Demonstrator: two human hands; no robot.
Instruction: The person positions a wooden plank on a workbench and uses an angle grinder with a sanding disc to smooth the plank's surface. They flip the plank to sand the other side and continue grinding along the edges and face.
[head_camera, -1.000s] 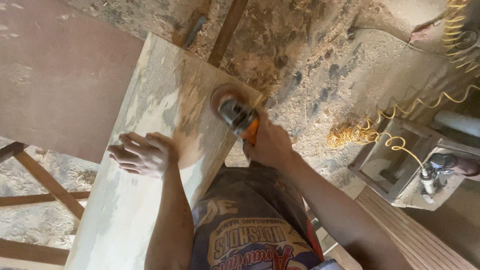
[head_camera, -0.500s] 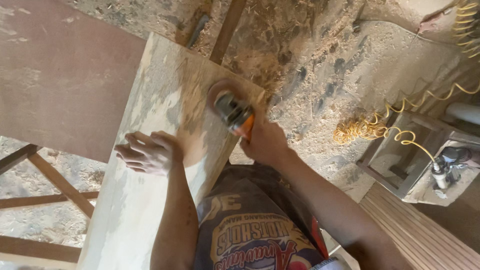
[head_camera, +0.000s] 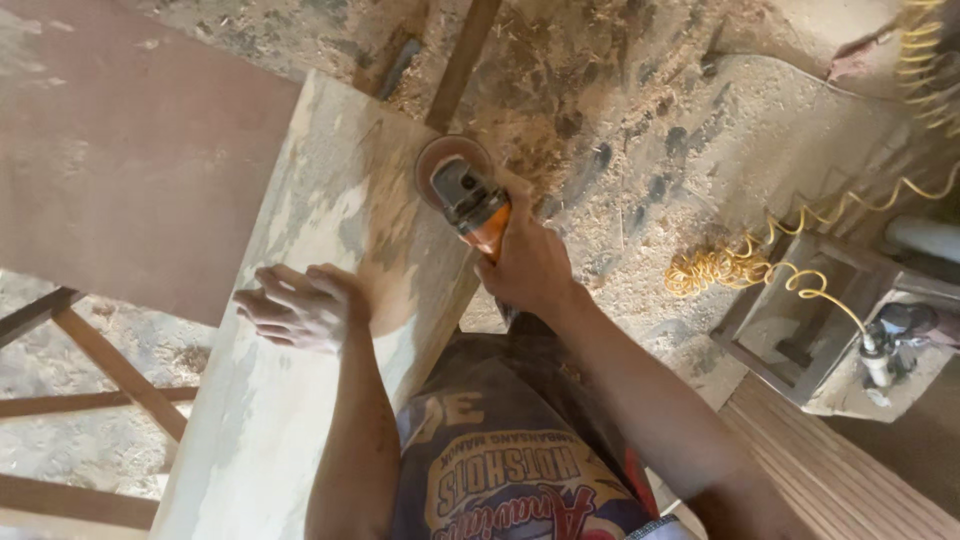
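Note:
A long pale wooden board runs from the lower left up to the middle. My left hand rests flat on it, fingers spread and pointing left. My right hand grips the orange handle of an angle grinder. Its round sanding disc lies on the board's far right corner. Bare sanded wood shows as a darker patch between the disc and my left hand.
A reddish-brown panel lies left of the board. Wooden frame rails cross below it. Sawdust covers the floor. A coiled yellow air hose leads to a tool on a small stand at the right. Planks lie at lower right.
The view has shifted slightly. The grinder has slid a little toward the board's far corner, and my left hand has stayed on the board.

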